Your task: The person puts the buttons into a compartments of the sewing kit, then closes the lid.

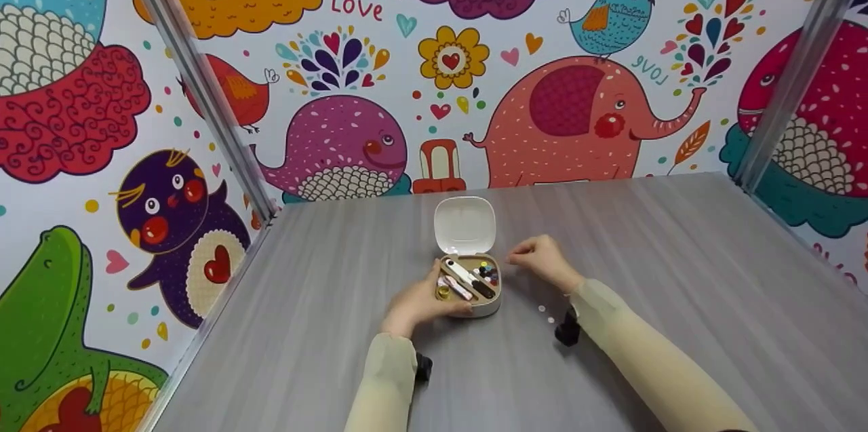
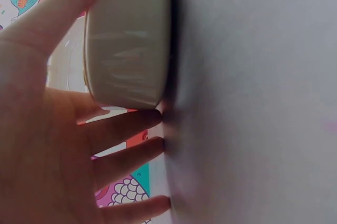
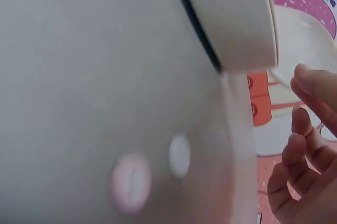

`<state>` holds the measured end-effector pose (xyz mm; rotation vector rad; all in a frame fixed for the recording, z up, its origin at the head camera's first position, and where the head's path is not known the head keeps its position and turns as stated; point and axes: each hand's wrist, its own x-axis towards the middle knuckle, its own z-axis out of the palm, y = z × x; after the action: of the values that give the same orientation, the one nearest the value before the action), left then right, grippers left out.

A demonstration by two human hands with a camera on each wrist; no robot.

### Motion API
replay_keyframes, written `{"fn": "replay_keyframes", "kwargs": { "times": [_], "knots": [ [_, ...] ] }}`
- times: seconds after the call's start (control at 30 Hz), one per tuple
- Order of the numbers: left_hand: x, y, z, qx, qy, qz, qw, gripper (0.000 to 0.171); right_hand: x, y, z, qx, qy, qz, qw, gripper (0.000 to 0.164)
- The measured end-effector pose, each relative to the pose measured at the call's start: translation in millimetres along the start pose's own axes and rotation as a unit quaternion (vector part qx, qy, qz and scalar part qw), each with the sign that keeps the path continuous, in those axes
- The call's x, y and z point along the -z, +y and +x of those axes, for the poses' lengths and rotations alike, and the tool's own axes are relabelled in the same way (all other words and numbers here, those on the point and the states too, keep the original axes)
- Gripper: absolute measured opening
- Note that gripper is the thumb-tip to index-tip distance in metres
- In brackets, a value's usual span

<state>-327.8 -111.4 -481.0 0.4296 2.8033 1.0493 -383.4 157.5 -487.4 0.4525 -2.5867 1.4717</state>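
Observation:
An open sewing kit box [image 1: 485, 310] with a raised white lid [image 1: 465, 225] stands on the table. Its compartments hold small colourful buttons [image 1: 485, 271], a long white-and-black tool [image 1: 468, 277], a pinkish roll [image 1: 456, 287] and a gold ring-like piece [image 1: 443, 292]. My left hand [image 1: 422, 299] grips the box from the left, thumb along its front, the other fingers reaching behind. To the right of the box my right hand [image 1: 548, 262] hovers, thumb and index tips together; whether something tiny lies between them is hidden. A pinkish button [image 3: 131, 183] and a white button [image 3: 179, 155] lie on the table.
The grey table [image 1: 325, 256] meets cartoon-printed panels [image 1: 366, 66] at the back and sides. Metal posts [image 1: 196, 79] stand at the corners. A black wrist device [image 1: 567, 329] hangs under the right sleeve, another [image 1: 423, 368] beside the left.

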Motion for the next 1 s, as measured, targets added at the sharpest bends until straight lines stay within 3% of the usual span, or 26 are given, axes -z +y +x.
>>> {"fn": "replay_keyframes", "kwargs": {
  "times": [0.23, 0.57, 1.0],
  "knots": [
    [-0.1, 0.0, -0.8, -0.003, -0.001, 0.004, 1.0, 0.12, 20.4, 18.1, -18.5, -0.013, -0.031, 0.006, 0.999, 0.014],
    [-1.0, -1.1, 0.8, -0.005, -0.004, -0.008, 0.9999, 0.12, 41.4, 28.3, -39.2, -0.039, -0.152, 0.054, 0.986, 0.022],
    [-0.4, -2.9, 0.2, -0.006, -0.01, 0.004, 0.9999, 0.119, 45.3, 32.9, -41.3, 0.011, -0.251, 0.018, 0.968, 0.019]
  ]
}}
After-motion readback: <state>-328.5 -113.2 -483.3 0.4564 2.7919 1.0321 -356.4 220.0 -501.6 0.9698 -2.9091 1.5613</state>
